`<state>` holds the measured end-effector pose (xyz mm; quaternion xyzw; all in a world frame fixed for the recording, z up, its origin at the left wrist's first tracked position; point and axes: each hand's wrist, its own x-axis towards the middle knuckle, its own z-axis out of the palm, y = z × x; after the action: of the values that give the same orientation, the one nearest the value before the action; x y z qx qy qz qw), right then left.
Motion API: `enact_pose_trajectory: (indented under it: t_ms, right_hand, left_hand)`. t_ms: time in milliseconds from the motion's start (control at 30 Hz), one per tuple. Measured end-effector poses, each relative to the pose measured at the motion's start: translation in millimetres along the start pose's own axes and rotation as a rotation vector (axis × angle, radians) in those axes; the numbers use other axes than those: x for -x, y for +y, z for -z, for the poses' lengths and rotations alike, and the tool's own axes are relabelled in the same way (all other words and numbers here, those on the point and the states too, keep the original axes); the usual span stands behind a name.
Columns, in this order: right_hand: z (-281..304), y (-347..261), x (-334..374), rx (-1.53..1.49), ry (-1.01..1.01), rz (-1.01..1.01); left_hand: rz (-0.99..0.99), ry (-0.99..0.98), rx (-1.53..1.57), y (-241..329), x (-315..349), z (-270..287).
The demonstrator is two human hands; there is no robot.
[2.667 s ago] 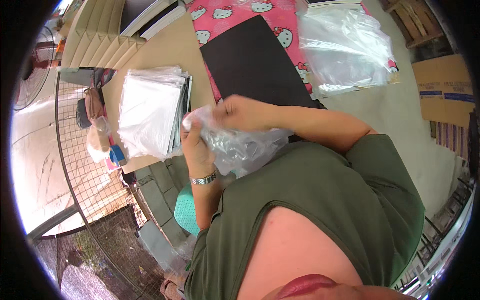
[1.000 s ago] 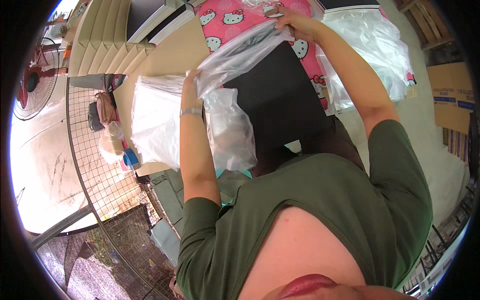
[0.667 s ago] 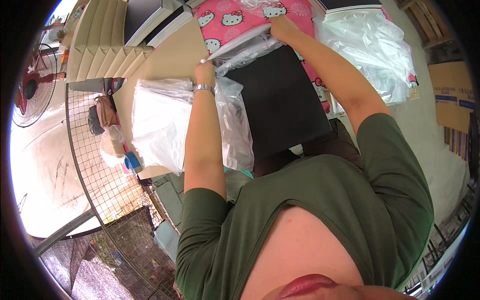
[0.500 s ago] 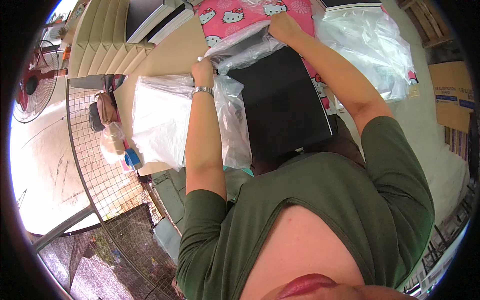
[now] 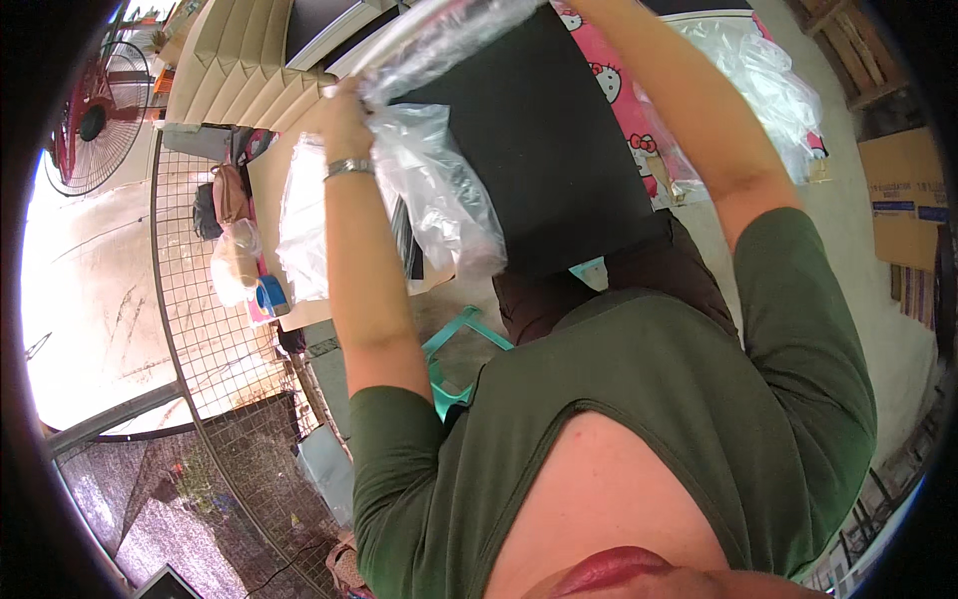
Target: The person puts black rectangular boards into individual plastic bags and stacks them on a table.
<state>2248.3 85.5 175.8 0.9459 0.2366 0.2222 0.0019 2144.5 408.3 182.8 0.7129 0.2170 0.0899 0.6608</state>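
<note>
My left hand [image 5: 344, 120], a metal-banded watch on its wrist, is closed on the edge of a clear plastic bag [image 5: 439, 65]. The bag's gathered edge stretches from there up to the right, across the far end of a large black flat board or book [image 5: 549, 150]. That black piece lies over the near table edge and reaches above my lap. My right forearm [image 5: 689, 100] extends to the top edge, where the right hand is cut off and its fingers are hidden. More clear plastic [image 5: 429, 180] hangs along the black piece's left side.
Loose clear plastic bags [image 5: 753, 90] lie on the right over a pink patterned cloth [image 5: 614, 90]. Whitish plastic sheets [image 5: 304, 220] are beneath my left forearm. Tan folded padding [image 5: 235, 70] and black-covered books [image 5: 334, 30] stand back left. A green stool [image 5: 464, 334] and a fan [image 5: 95, 125] show left.
Both hands have moved farther away, the left also leftward, the right out past the top edge. The plastic bag and black piece have shifted away with them, uncovering the green stool.
</note>
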Motion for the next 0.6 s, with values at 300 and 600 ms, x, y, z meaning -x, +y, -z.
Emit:
enact_pose_trajectory:
  t_ms: [300, 600]
  right_hand:
    - [202.1, 9.0, 88.3, -2.049, -0.287, -0.346]
    - [25.2, 2.6, 198.6, -2.261, -0.406, -0.714]
  left_hand:
    - [0.009, -0.305, 0.290, 112.7, 133.5, 48.9]
    - [0.516, -0.373, 0.397, -59.0, 112.8, 56.4]
